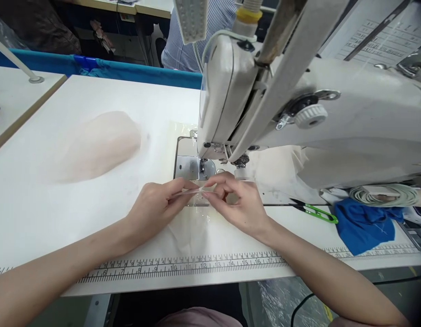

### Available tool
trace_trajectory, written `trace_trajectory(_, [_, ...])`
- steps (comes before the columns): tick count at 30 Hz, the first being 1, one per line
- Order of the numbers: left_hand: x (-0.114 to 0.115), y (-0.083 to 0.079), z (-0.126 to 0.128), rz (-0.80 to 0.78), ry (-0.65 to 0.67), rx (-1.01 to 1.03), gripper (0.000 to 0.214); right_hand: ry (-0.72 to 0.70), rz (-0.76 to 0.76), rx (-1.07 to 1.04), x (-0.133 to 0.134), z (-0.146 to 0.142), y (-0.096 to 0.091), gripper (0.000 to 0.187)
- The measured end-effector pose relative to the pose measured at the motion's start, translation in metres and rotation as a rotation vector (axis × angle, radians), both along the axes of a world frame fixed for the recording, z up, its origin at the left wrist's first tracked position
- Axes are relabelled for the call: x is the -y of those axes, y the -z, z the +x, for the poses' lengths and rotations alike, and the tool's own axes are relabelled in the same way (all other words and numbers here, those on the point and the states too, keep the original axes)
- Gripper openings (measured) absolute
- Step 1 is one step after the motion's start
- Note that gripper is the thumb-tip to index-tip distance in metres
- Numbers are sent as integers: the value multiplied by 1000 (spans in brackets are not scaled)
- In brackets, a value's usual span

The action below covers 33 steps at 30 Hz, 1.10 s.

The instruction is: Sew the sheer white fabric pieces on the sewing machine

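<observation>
I watch left hand and right hand pinch thin fabric near the sewing machine; uneven tension could skew its edge.

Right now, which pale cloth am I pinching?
The thin cloth between left hand and right hand; the oval piece lies leftward, another cloth beneath the machine arm.

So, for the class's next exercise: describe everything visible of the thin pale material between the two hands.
The thin pale material looks light and slightly see-through, perhaps fabric. A narrow edge shows between the left hand and right hand, which pinch it from either side. It runs roughly level across the view, on the near side of the presser foot. Hands hide part of it, so its full outline cannot be told.
</observation>
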<state>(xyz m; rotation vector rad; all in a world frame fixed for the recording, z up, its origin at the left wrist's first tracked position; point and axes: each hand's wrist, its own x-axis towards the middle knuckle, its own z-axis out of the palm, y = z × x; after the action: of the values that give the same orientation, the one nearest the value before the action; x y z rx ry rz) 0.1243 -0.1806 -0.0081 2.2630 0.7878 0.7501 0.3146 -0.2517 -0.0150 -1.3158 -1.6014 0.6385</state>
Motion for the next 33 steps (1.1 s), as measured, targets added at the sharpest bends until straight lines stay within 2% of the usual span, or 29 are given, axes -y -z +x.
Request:
trace_trajectory(7, [1,2,1,-58,6,0,15,-2,44,29,0,-1,0,7])
trace_trajectory(17, [2,4,0,-81,-3,-3,13,-11,-31,34,0,-1,-4,7])
trace_trajectory(28, [3,1,0,-90,9,11,13,0,-38,43,-1,0,-4,1])
trace_trajectory(33, [4,1,0,-71,11,5,15,17,-34,38,-1,0,-4,4])
